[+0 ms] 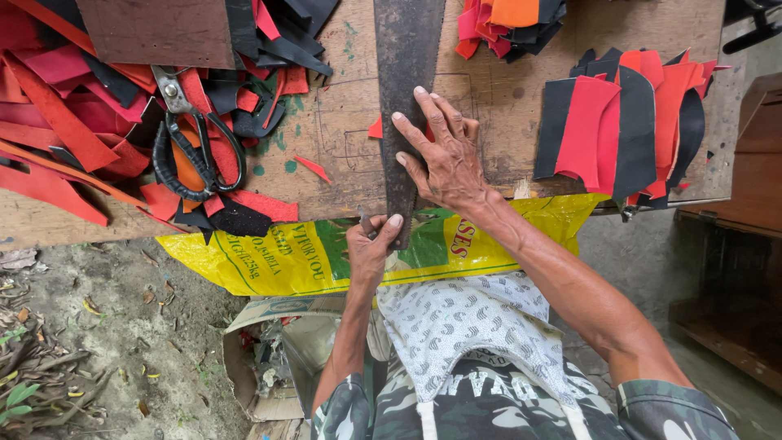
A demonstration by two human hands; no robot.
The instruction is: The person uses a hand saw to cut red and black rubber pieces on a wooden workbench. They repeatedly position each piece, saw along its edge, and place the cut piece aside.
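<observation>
dark strip (407, 49): far end cut by top edge | near end hidden under hands

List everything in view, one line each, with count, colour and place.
wooden table: one, brown, upper frame
dark strip: one, blackish, centre of table, running to its near edge
scissors: one, black handles, left among scraps
scrap pile: many, red, orange, black, left
cut pieces stack: several, red and black, right
small scrap heap: several, orange, red, black, top
sack: one, yellow-green, hanging under table edge
cardboard box: one, brown, on the ground
left hand: grip on strip's near end
right hand: pressed flat on strip
</observation>
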